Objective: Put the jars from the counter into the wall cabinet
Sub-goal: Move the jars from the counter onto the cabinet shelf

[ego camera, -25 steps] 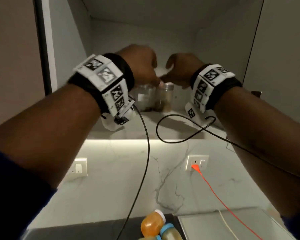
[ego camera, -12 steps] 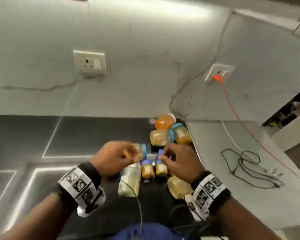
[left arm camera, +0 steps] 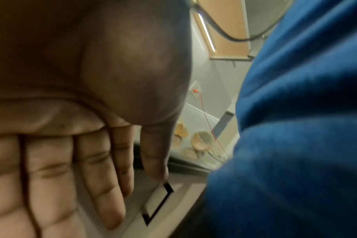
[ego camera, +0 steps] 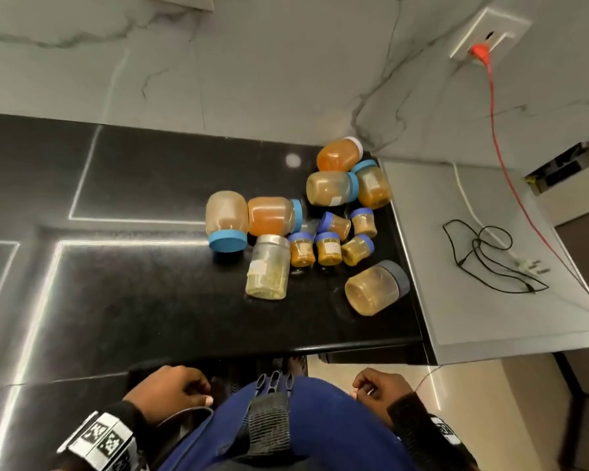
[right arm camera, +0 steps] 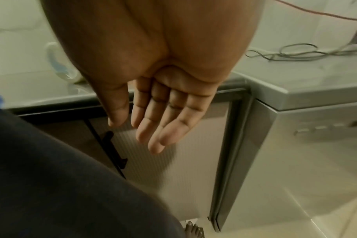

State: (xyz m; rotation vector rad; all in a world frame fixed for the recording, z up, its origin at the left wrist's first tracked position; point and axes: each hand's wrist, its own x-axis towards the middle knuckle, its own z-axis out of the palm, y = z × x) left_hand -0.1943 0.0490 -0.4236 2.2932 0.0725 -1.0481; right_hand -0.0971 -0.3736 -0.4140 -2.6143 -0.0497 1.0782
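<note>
Several jars lie and stand in a cluster on the black counter (ego camera: pixel 133 283). Among them are a big blue-lidded jar (ego camera: pixel 227 219), an orange jar (ego camera: pixel 272 215) on its side, a metal-lidded jar (ego camera: pixel 268 266), a dark-lidded jar (ego camera: pixel 374 287) and a group of small blue-lidded jars (ego camera: pixel 327 248). My left hand (ego camera: pixel 170 389) and right hand (ego camera: pixel 378 389) hang low by my body, in front of the counter edge and well short of the jars. Both hold nothing. The wrist views show relaxed left fingers (left arm camera: pixel 92 177) and right fingers (right arm camera: pixel 153 125). The wall cabinet is out of view.
Right of the counter is a grey appliance top (ego camera: pixel 456 328) with a coiled black cable (ego camera: pixel 483 253). A red cable (ego camera: pixel 497 113) runs to a wall socket (ego camera: pixel 487 35). A marble wall backs the counter.
A second ago both hands were up at jars in the cabinet. Half a second ago they were at the small jars on the counter. Now they are drawn back to my body, empty.
</note>
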